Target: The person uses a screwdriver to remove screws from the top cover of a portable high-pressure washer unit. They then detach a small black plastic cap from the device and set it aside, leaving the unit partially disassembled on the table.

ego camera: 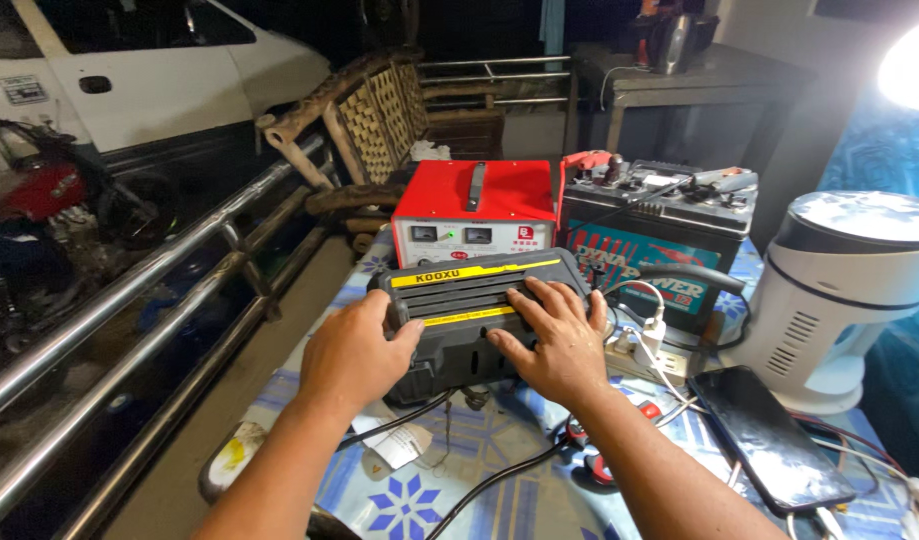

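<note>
Both hands rest on a black box-shaped device with yellow stripes point(469, 310) at the centre of the frame. The fingers of the right hand point(551, 345) are spread flat and pressed across its ribbed top, fingertips reaching toward the far edge; the left hand point(354, 352) cups the near left corner, its fingers curled around the side, so neither hand pinches anything. The device lies directly under the palms, on a blue patterned tablecloth point(459, 490), its base close to the table's near left edge. Judging from this, a push or lift could snag the black cables point(499, 475) trailing beneath it, or tip it toward the metal railing point(129, 290) in the left of the frame. Just behind it stand a red metal charger with two dials point(474, 210) and a dark car battery point(659, 235), upper centre. A black phone point(769, 440) lies lower right, beside a white round appliance point(839, 290)
</note>
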